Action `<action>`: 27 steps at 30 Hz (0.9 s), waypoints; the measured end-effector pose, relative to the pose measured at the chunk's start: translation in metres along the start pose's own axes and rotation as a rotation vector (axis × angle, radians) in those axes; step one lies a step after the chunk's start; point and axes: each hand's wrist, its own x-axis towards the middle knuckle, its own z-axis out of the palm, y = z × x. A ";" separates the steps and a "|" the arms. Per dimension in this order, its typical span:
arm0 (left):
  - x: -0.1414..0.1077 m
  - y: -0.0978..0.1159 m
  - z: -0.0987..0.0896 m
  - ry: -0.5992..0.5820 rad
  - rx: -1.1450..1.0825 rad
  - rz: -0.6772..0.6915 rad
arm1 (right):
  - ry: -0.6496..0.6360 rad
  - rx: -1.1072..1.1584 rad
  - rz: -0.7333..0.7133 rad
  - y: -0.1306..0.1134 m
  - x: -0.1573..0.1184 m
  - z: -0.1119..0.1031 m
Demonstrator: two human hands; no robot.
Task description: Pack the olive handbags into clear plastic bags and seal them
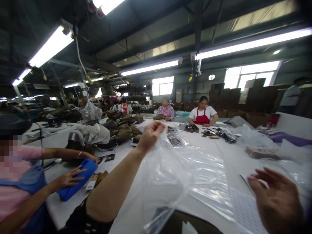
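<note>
My left hand [152, 135] is raised at the middle, its fingers pinched on the top edge of a clear plastic bag [163, 175]. The bag hangs down over the table. Below its lower end lies a dark olive-brown item [195, 224] with a piece of white paper [188, 228] on it; whether the item is partly inside the plastic, I cannot tell. My right hand [278, 198] is off to the right, fingers apart and loosely bent, with nothing in it. More flat clear plastic bags [212, 182] and a printed sheet [246, 208] lie between my hands.
At the left a co-worker in a pink shirt [29, 156] handles a blue case [81, 182]. Brown bags [124, 131] are heaped on the white table [131, 198]. Co-workers sit across it, near piles of small dark parts [191, 127]. Crumpled plastic [253, 136] lies at the right.
</note>
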 end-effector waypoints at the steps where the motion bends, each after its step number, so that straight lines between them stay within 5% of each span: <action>1: -0.008 0.010 0.013 -0.185 0.134 0.126 | -0.090 0.032 -0.113 -0.026 0.009 0.009; 4: -0.044 0.013 0.049 -0.660 0.541 0.481 | -0.491 -0.159 -0.559 -0.079 0.022 0.037; 7: -0.077 -0.015 0.064 -0.730 0.802 0.581 | -0.846 -0.392 -0.698 -0.074 0.017 0.053; 9: -0.093 -0.039 0.063 -0.688 0.951 0.455 | -0.916 -0.559 -0.625 -0.048 0.001 0.055; 13: -0.124 -0.081 0.050 -0.740 1.171 0.074 | -0.861 -0.827 -0.437 0.011 -0.048 0.043; 16: -0.143 -0.100 0.040 -0.760 1.103 -0.121 | -0.805 -0.812 -0.423 0.037 -0.073 0.034; 18: -0.146 -0.105 0.035 -0.728 1.008 -0.209 | -0.936 -0.719 -0.456 0.044 -0.076 0.034; 22: -0.140 -0.105 0.030 -0.672 0.973 -0.199 | -1.358 -0.622 -0.269 0.043 -0.067 0.046; 27: -0.140 -0.122 0.025 -0.677 1.182 -0.170 | -1.329 -0.789 -0.126 0.042 -0.072 0.064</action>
